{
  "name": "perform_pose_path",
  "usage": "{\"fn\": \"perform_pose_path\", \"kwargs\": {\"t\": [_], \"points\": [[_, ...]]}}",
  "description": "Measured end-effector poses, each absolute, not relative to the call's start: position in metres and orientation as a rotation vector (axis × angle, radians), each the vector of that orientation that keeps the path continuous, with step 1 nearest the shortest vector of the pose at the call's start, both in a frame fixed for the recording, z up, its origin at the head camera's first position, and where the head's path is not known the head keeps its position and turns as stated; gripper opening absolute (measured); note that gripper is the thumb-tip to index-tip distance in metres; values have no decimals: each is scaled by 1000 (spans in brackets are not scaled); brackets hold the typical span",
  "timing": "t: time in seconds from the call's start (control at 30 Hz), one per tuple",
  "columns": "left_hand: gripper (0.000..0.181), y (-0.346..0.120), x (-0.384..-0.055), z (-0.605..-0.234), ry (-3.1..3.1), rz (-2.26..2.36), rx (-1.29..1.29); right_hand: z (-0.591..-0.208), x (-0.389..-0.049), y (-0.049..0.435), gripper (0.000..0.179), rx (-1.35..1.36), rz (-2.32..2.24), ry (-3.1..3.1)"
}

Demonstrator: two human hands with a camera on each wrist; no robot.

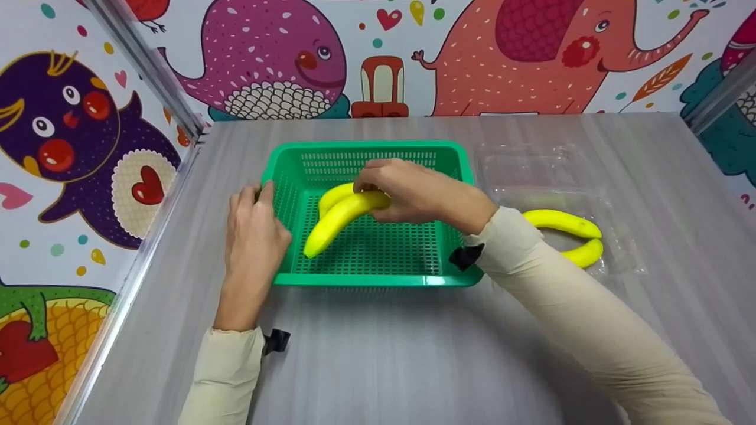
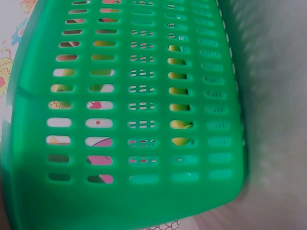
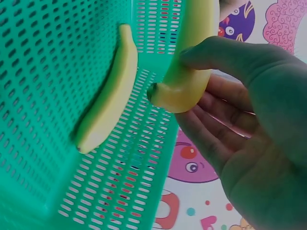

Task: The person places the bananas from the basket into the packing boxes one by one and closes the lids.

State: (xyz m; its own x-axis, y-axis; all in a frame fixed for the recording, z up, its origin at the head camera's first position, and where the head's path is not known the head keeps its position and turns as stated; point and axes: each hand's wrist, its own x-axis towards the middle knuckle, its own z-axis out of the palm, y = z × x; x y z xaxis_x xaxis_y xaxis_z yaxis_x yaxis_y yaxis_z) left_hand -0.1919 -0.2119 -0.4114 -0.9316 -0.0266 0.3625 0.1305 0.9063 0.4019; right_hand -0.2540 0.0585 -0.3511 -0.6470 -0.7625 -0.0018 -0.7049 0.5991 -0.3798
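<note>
In the head view, my right hand (image 1: 407, 192) is over a green plastic basket (image 1: 366, 280) and grips a yellow banana (image 1: 339, 224) near one end. The free end tilts down toward the basket's left front. In the right wrist view, the thumb and fingers of the right hand (image 3: 244, 105) are around the held banana (image 3: 192, 81). Another banana (image 3: 110, 96) lies on the basket floor, partly covered by the held one in the head view. My left hand (image 1: 254, 236) holds the basket's left rim. The left wrist view shows only the slotted outer wall (image 2: 120, 196).
To the right of the basket stands an open clear plastic clamshell box (image 1: 525, 165), with two bananas (image 1: 564, 221) in its near half. My right sleeve (image 1: 561, 295) partly covers them. A patterned panel (image 1: 401, 88) borders the grey table (image 1: 378, 354) at the back, another at the left.
</note>
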Motion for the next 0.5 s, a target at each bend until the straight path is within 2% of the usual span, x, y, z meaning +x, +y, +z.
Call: {"fn": "perform_pose_path", "kwargs": {"t": [0.5], "points": [[53,-212,-192,-410,-2701,-614,-82,-337,-251,83,43,-1282,-610,2609]]}}
